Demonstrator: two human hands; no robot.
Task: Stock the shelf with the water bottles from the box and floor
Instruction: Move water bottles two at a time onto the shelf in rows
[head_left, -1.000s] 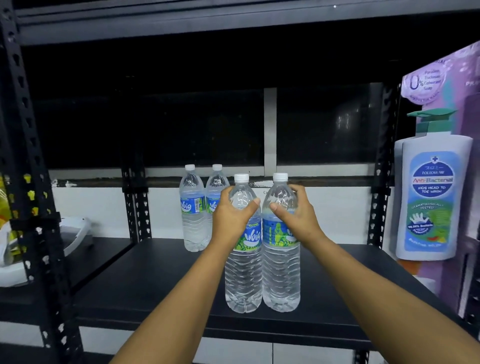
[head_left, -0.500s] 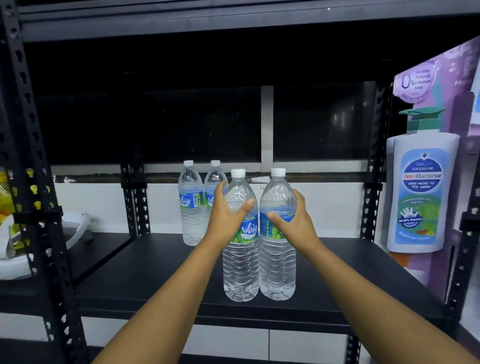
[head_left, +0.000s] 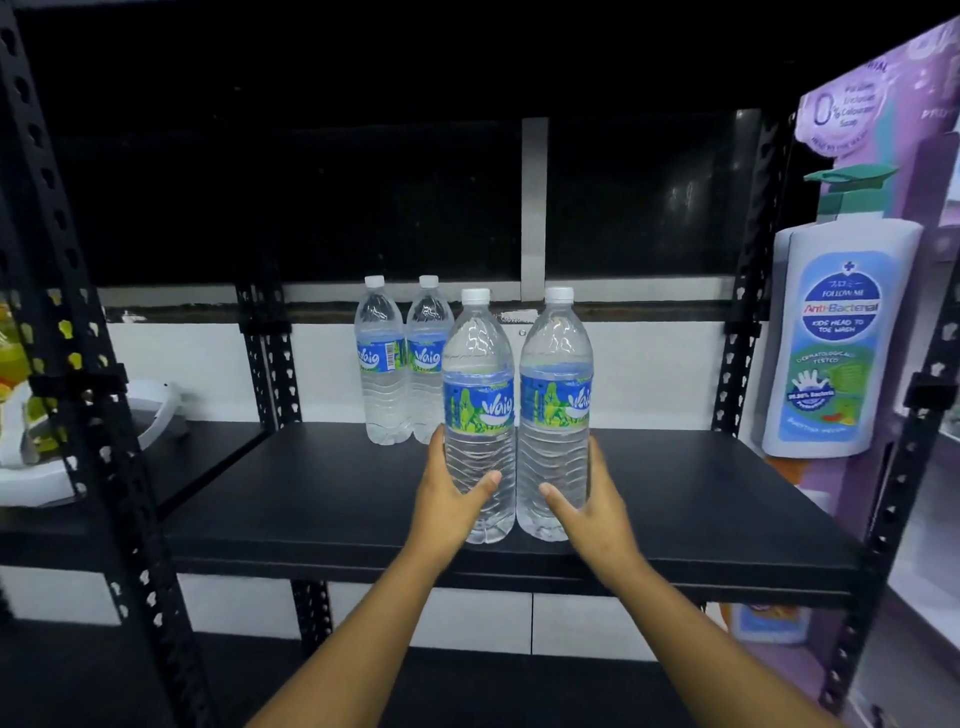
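Two clear water bottles with blue-green labels stand side by side near the front of the black shelf (head_left: 322, 499). My left hand (head_left: 449, 501) wraps the lower part of the left bottle (head_left: 479, 374). My right hand (head_left: 589, 506) wraps the lower part of the right bottle (head_left: 556, 374). Both bottles rest upright on the shelf and touch each other. Two more bottles of the same kind (head_left: 382, 364) (head_left: 427, 358) stand together further back, to the left.
Black perforated uprights (head_left: 98, 415) (head_left: 737, 374) frame the bay. A purple display board with a large soap-bottle picture (head_left: 841, 332) stands at the right. A white object (head_left: 150, 410) lies on the neighbouring shelf at the left. Another shelf board sits above.
Both hands have slid down from the bottles' shoulders and labels to their lower bodies. The two front bottles still stand at the same spot on the shelf.
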